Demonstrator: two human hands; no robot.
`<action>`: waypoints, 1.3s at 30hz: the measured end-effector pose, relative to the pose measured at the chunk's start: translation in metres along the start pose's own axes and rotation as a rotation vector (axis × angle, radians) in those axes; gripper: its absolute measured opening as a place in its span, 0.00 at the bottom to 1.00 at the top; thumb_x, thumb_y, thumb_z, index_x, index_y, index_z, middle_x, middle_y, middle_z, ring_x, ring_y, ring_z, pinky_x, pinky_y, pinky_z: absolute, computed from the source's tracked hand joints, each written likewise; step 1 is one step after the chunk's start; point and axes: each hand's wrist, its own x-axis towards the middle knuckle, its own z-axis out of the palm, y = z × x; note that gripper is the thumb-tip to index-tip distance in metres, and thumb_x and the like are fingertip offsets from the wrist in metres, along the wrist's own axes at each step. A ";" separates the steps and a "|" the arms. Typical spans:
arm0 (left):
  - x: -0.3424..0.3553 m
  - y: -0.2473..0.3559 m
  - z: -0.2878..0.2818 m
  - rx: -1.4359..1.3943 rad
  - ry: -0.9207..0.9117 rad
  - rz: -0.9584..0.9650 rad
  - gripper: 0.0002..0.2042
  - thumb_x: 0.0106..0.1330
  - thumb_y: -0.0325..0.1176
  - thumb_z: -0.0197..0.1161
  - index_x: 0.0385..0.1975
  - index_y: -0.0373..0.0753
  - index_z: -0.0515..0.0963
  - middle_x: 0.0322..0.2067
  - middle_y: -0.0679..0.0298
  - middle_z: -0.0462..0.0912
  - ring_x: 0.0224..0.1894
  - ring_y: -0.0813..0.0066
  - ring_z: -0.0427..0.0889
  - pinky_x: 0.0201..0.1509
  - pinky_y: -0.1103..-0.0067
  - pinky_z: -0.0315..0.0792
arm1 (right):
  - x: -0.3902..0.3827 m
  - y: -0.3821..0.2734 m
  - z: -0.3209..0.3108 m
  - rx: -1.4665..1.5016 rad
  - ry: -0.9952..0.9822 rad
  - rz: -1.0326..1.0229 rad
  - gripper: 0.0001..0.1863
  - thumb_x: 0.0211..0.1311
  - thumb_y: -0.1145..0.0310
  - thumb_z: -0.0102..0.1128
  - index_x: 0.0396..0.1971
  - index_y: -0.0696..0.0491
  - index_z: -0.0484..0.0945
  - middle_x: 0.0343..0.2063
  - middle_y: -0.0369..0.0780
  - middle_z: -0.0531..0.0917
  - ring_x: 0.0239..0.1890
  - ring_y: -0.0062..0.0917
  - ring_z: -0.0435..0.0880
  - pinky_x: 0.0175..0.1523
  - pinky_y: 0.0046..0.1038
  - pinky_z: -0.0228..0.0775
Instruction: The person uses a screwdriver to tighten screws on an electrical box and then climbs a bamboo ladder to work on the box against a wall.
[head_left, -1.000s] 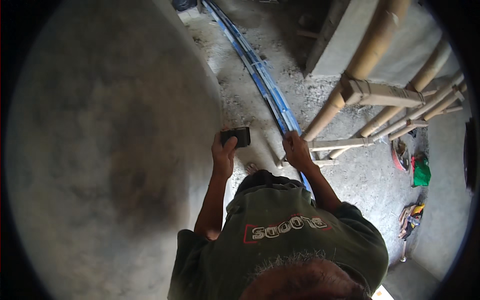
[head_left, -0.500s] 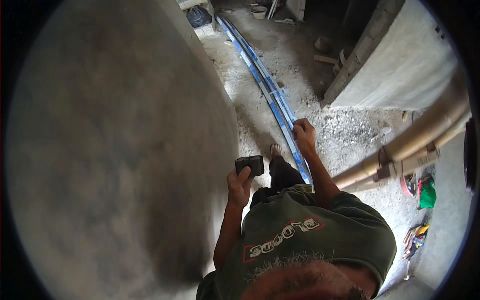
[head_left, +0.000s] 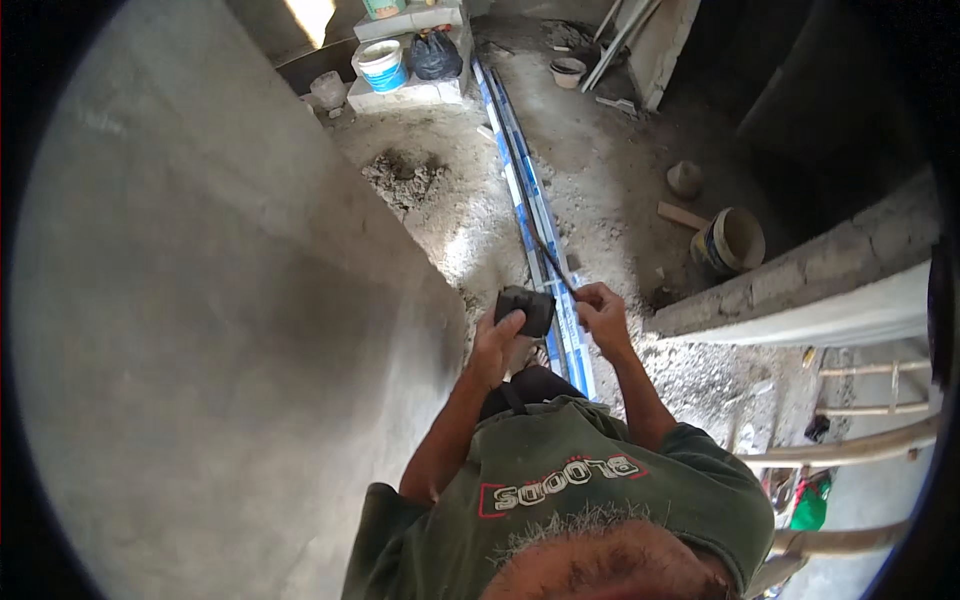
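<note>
My left hand point(head_left: 494, 348) is closed around a small, dark, block-shaped object point(head_left: 524, 309), thumb laid over its near side. What kind of object it is, I cannot make out. To its right, my right hand point(head_left: 603, 320) pinches the near end of a thin dark strip point(head_left: 553, 262). The strip slants away over long bars point(head_left: 515, 170) wrapped in blue and white film, which lie side by side on the floor. Both hands are in front of my body, a short gap apart, above the near part of the bars.
A grey wall point(head_left: 230, 300) rises close on my left; a low block wall point(head_left: 800, 270) stands at right. Wooden poles point(head_left: 850, 450) cross the lower right. Ahead are a white-and-blue bucket point(head_left: 382, 66), a black bag point(head_left: 436, 55) and a tipped bucket point(head_left: 730, 240) on rough floor.
The view has swung right and shows more of the far floor. My left hand has brought the dark object nearer the bars and my right hand. The thin dark strip now shows at my right fingers.
</note>
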 end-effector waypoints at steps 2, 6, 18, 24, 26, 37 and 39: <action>0.049 0.012 0.008 0.051 -0.018 0.027 0.25 0.67 0.42 0.61 0.59 0.35 0.67 0.53 0.56 0.78 0.55 0.66 0.78 0.63 0.64 0.70 | 0.020 -0.041 0.010 0.147 -0.085 0.057 0.05 0.58 0.77 0.61 0.35 0.57 0.76 0.21 0.33 0.77 0.20 0.15 0.73 0.26 0.20 0.65; 0.137 0.021 0.028 0.104 -0.101 0.069 0.23 0.69 0.45 0.59 0.56 0.35 0.71 0.49 0.59 0.80 0.51 0.69 0.80 0.59 0.66 0.73 | 0.064 -0.060 0.012 0.294 -0.116 0.069 0.05 0.60 0.77 0.61 0.33 0.56 0.74 0.21 0.33 0.77 0.20 0.16 0.73 0.26 0.21 0.65; 0.418 0.053 -0.021 0.067 0.098 0.258 0.16 0.68 0.42 0.61 0.47 0.36 0.77 0.41 0.62 0.84 0.41 0.73 0.84 0.38 0.74 0.79 | 0.211 0.014 -0.069 -0.356 0.256 -0.073 0.26 0.70 0.61 0.53 0.61 0.61 0.68 0.61 0.54 0.70 0.67 0.45 0.65 0.71 0.39 0.55; 0.575 0.151 -0.089 0.098 0.239 0.376 0.19 0.61 0.41 0.65 0.48 0.37 0.75 0.37 0.64 0.82 0.33 0.76 0.81 0.31 0.79 0.75 | 0.231 0.256 -0.086 -0.137 0.234 0.499 0.27 0.70 0.55 0.54 0.61 0.58 0.70 0.59 0.52 0.72 0.62 0.40 0.70 0.66 0.40 0.60; 0.610 0.190 -0.130 0.122 0.249 0.390 0.17 0.61 0.41 0.66 0.45 0.38 0.75 0.34 0.65 0.81 0.31 0.77 0.80 0.29 0.81 0.74 | 0.260 0.245 -0.088 -0.087 0.265 0.726 0.26 0.70 0.54 0.54 0.59 0.58 0.71 0.57 0.51 0.73 0.61 0.40 0.71 0.64 0.39 0.61; 0.749 0.260 -0.143 0.248 0.383 0.281 0.21 0.60 0.48 0.67 0.46 0.41 0.75 0.36 0.64 0.83 0.34 0.73 0.82 0.30 0.77 0.73 | 0.446 0.194 -0.137 0.132 0.438 0.984 0.23 0.70 0.51 0.53 0.51 0.56 0.76 0.46 0.46 0.78 0.50 0.36 0.76 0.55 0.37 0.66; 0.772 0.255 -0.145 0.200 0.388 0.275 0.20 0.59 0.45 0.67 0.45 0.40 0.76 0.35 0.62 0.84 0.34 0.72 0.83 0.29 0.77 0.74 | 0.482 0.193 -0.156 0.156 0.439 1.015 0.23 0.70 0.51 0.53 0.50 0.56 0.77 0.45 0.45 0.79 0.48 0.35 0.77 0.53 0.37 0.67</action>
